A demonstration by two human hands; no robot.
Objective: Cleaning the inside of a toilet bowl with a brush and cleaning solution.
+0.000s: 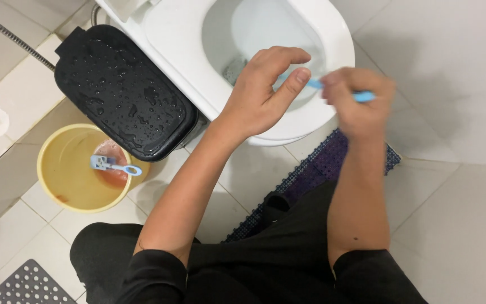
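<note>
Blue brush handle (361,96) sits gripped in the right hand (358,104) over the white toilet bowl (198,50); the left hand (262,90) hovers loosely curled, thumb touching its shaft.

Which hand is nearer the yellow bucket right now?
Left. The left hand is over the toilet rim, up and right of the yellow bucket; the right hand is farther right.

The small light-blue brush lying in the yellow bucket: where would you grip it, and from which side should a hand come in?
Probably by the handle's ringed end. The light-blue brush lies roughly flat across the yellow bucket, with its head to the left and its handle pointing right toward the rim. A hand coming from above on the right could pinch that end without touching the head. Both hands, left hand and right hand, are busy at the toilet.
</note>
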